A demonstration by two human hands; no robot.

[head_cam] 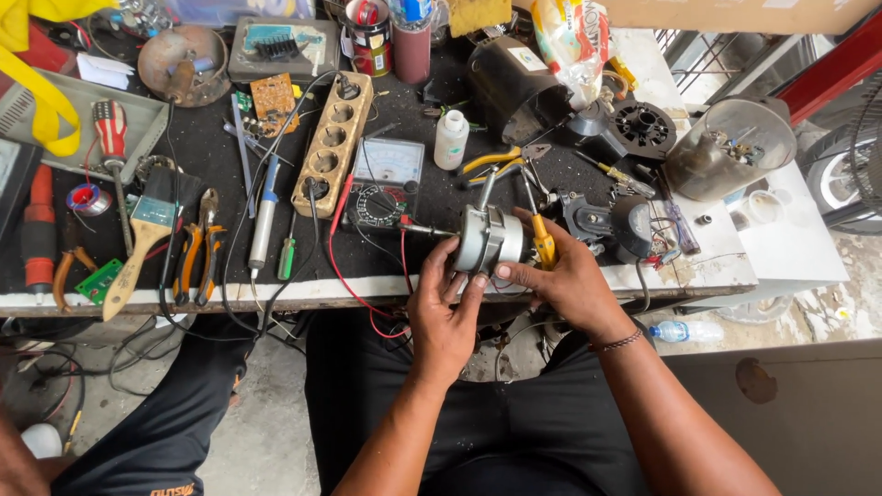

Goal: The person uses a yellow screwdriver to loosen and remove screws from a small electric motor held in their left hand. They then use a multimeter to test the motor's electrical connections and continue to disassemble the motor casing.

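**Hands close on a small motor above a crowded repair bench**

A long workbench topped with black matting (211,152), its white front edge chipped and stained, stands on a bare concrete floor (266,432) strewn with dark cables. The person sits at it in black trousers, knees under the edge. At the far right a clear plastic water bottle (684,331) lies on the ground beside a white side table (790,248).

The left hand (444,317) curls its fingers and thumb round the near rim of a round, silver-grey metal motor (489,241) with a thin steel shaft pointing left, held just above the bench's front edge. The right hand (562,280) wraps the motor's other side, its fingers also closed on a yellow-handled screwdriver (542,237) whose blade rises upright beside the casing. A beaded bracelet rings the right wrist.

Behind the motor lies an analogue multimeter (386,179) with a pale dial face and red and black leads. To its left sits a beige plastic power strip (333,142) with round sockets, then a wooden-handled paintbrush (147,234) and orange-grip pliers (197,253). A white plastic bottle (451,140) stands upright near yellow-handled pliers (496,163), and a clear domed cover (730,147) rests at the right end.
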